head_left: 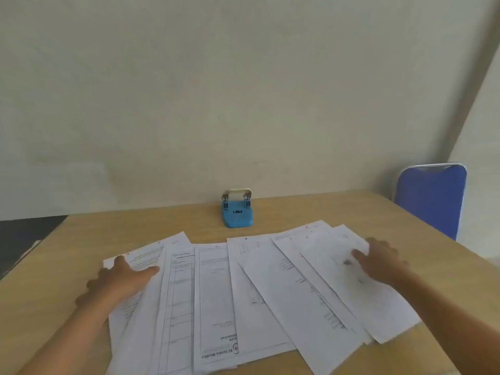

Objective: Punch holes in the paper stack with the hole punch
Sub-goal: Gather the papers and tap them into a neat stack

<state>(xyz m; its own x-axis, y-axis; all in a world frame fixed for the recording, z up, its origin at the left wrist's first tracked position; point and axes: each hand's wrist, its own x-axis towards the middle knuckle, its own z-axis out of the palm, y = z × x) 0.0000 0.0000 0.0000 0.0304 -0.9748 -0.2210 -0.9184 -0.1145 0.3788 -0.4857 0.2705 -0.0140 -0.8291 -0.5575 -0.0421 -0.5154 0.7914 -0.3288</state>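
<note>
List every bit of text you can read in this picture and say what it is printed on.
"RS Sentra Medika": upside down, beside a red round logo, on the near edge of the middle sheet.
Capital letters just above that: partly covered, not readable.
Form lines and headings on the other papers: too small and blurred.
Dark label on the blue hole punch: too blurred to read.
Nothing readable on the table, wall or blue chair.

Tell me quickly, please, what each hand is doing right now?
Left hand: open, flat on the fanned papers, holding nothing.
Right hand: open, resting on the papers, holding nothing.
</note>
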